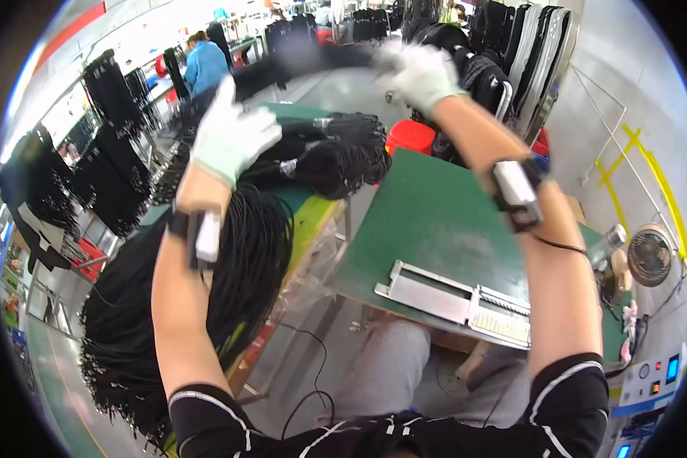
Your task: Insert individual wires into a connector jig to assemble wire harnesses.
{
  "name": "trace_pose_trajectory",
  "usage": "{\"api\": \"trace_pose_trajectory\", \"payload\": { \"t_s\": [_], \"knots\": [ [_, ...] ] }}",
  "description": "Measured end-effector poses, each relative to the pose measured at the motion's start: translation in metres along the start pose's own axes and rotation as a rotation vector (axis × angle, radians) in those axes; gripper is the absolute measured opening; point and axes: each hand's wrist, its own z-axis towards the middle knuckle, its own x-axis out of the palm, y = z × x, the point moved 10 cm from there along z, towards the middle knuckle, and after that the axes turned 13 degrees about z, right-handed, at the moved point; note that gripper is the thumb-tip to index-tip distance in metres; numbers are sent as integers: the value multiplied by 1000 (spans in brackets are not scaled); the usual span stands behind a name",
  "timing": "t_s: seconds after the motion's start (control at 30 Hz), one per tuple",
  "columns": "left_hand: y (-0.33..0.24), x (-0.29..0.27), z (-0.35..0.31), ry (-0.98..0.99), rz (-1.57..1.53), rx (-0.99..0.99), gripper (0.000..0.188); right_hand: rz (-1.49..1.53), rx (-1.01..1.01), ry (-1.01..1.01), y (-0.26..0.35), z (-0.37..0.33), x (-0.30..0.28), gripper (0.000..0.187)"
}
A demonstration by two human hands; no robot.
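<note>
A blurred dark band of what look like black cords (305, 65) stretches in the air across the top of the work area. My right hand (424, 76), in a white glove and smeared by motion, appears closed on its right end. My left hand (237, 137), also gloved, is raised near the band's left end with its fingers apart; no grip on the band shows. Below it, a large heap of black cords (237, 267) hangs over the side of a table. More bundled black cords (328, 156) lie just beyond, between the two hands.
On the green table (435, 206) lies a metal slotted fixture (435, 298). A red stool (411, 137) stands behind it. At right are a small fan (650, 256) and a control box (653, 382). Racks of black cords (114, 91) and a person in blue (204, 65) are at the far left.
</note>
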Motion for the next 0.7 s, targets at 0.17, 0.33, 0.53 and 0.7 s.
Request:
{"api": "trace_pose_trajectory", "payload": {
  "t_s": [0.17, 0.33, 0.53, 0.7],
  "knots": [
    [-89, 22, -84, -19, -2977, -797, 38, 122, -173, 492, 30, -37, 220, 53],
    [-151, -47, -86, 21, -2651, -433, 47, 158, -300, 257, 20, -69, 208, 62],
    [-226, -97, -33, -77, -1965, -37, 44, 553, 51, 170, -72, -205, 98, 66],
    [-305, -104, -4, -256, -1354, 127, 50, 486, 277, 184, -121, -394, 50, 73]
  ]
}}
